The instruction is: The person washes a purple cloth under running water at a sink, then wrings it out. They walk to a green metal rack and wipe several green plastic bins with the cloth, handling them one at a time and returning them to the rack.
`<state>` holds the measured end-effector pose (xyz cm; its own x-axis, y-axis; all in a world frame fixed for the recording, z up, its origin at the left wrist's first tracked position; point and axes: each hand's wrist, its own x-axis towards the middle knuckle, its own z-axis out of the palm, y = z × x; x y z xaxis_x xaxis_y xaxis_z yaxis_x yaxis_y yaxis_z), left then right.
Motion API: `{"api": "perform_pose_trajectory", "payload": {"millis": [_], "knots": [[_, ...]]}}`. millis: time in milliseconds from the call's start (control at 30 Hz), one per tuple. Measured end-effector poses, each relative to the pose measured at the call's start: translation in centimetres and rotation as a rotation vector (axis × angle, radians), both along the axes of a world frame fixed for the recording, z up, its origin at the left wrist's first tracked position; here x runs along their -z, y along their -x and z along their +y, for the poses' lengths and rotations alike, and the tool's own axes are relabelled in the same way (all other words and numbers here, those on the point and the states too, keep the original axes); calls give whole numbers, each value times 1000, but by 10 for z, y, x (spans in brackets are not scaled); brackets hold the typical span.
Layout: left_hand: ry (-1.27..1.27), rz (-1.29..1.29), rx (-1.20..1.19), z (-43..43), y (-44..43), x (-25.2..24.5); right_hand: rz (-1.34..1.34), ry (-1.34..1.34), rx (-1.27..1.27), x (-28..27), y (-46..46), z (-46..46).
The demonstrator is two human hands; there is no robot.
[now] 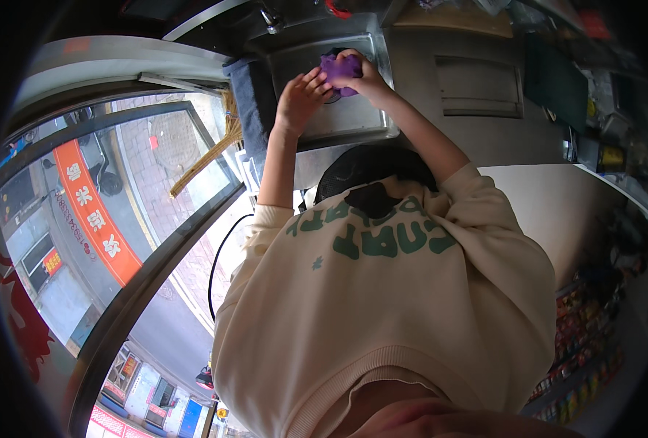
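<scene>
A bunched purple cloth (pixel 339 70) is held over the stainless-steel sink basin (pixel 351 117). My right hand (pixel 365 81) grips it from the right side. From the left comes my left hand (pixel 304 101), palm turned inward and fingers stretched out, their tips at the cloth's near left edge. Whether those fingertips press on it is hard to tell. Part of a dark round thing (pixel 333 98), perhaps the drain, shows beneath the cloth. A metal faucet (pixel 271 22) stands at the back of the sink, left of the cloth.
A dark grey towel (pixel 252 104) hangs over the sink's left edge. Right of the basin runs a steel counter (pixel 411 93) with a recessed panel (pixel 480 87). A straw broom (pixel 209 159) leans by the window at left. A black mesh item (pixel 376 164) lies against my front.
</scene>
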<state>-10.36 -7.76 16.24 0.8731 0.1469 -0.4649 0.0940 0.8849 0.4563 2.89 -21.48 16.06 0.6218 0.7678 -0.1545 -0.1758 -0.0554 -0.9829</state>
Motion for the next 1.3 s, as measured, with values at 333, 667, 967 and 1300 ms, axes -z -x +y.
{"api": "perform_pose_trajectory", "payload": {"millis": [333, 667, 967, 1300], "knots": [[37, 26, -287, -28, 13, -13, -712, -77, -401, -77, 24, 9], [563, -335, -190, -12, 21, 27, 1032, -187, -437, -65, 27, 35], [426, -437, -189, -16, 9, 7, 151, 5, -284, -49, 30, 34], [-70, 28, -347, -26, 3, -86, -520, -106, -113, -101, 37, 20]]}}
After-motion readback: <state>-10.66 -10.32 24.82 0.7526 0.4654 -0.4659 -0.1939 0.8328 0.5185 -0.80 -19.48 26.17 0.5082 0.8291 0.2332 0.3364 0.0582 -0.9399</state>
